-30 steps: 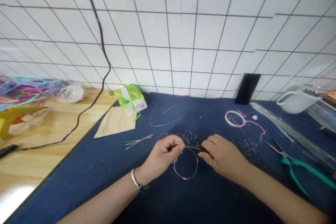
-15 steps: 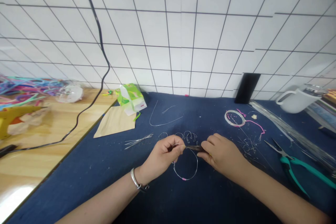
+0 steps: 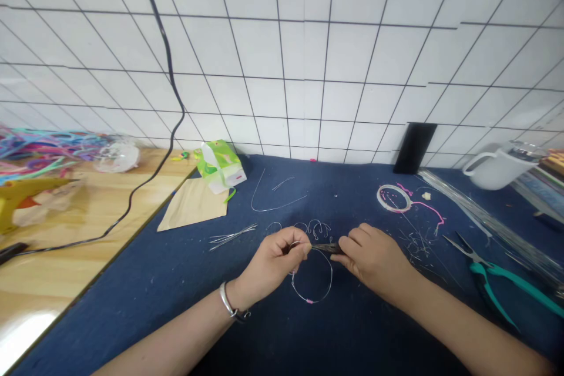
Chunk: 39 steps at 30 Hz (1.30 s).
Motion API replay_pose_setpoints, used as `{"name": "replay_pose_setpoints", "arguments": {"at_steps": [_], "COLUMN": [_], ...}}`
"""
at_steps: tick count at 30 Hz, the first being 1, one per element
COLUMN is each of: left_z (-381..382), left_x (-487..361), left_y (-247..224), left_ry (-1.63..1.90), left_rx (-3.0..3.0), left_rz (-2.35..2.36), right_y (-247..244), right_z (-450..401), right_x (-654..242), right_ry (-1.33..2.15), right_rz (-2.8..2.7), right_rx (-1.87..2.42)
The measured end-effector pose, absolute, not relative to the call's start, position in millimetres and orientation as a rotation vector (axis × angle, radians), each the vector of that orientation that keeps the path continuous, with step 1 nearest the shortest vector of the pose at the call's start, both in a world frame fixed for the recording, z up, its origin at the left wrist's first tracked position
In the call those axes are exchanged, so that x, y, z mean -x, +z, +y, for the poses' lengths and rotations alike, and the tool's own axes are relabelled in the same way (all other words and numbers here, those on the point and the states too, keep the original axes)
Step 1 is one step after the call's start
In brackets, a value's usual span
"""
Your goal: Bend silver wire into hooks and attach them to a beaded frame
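Observation:
Between finger and thumb, my left hand pinches a thin silver wire loop that hangs below the fingers. A few small pink beads sit at the loop's bottom. My right hand is closed around dark needle-nose pliers, handles hidden in the palm. The pliers' tips meet the wire right at my left fingertips; the exact grip is too small to make out. Just behind the hands lie several bent wire pieces, partly covered by my left hand.
Straight wires lie on the blue cloth at left, near a beige pouch and green packet. At right are a round dish with pink beads, wire scraps, teal-handled pliers, a long wire bundle and a white mug.
Almost nothing differs. Both hands, the pliers and the wire loop hold nearly the same position, with only a very slight shift of the loop.

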<state>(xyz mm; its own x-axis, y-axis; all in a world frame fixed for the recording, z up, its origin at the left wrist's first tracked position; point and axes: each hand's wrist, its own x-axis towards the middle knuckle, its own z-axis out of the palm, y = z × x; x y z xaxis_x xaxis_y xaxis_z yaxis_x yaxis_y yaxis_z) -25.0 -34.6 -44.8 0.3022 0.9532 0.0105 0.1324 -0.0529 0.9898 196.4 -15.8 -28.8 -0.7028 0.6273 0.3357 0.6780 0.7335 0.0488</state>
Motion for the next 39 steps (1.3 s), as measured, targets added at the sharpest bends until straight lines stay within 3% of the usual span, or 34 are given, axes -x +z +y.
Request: {"name": "replay_pose_setpoints", "arguments": {"at_steps": [18,29,39], "left_z": [-34,-39,-39], "left_x": [26,19,19], "left_y": [-45,-48,-51], "left_ry": [0.972,1.062,1.038], "left_rx": [-1.437,-1.408,-1.378], "left_rz": [1.039,1.226,1.238], "right_y": [-27,-19,-19], "right_z": [-15,-26,-26], "right_x": [-195,-185,-185], "right_ry": [-0.071,-0.504,-0.651], "right_rz": [-2.667,-2.593,-2.604], "right_rx": [1.119,1.193,1.142]}}
